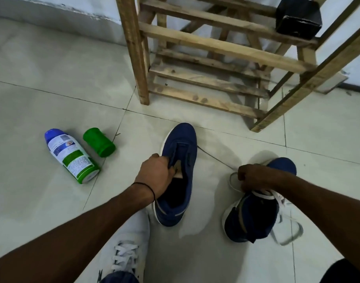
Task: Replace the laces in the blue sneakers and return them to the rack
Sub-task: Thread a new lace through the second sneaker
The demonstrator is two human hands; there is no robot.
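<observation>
Two blue sneakers lie on the tiled floor in front of a wooden rack (222,45). The left sneaker (182,144) has no lace in it; my left hand (154,174) grips its tongue and the left side of its opening. The right sneaker (254,215) carries a white lace (233,181) that loops out loosely to both sides. My right hand (254,176) is curled around the lace over the sneaker's eyelets. A thin dark lace (216,158) lies on the floor between the two shoes.
A spray can (71,156) lies on its side at the left with its green cap (99,142) beside it. A black box (298,17) sits on the rack's upper slats. My white-shoed foot (126,248) is at the bottom centre.
</observation>
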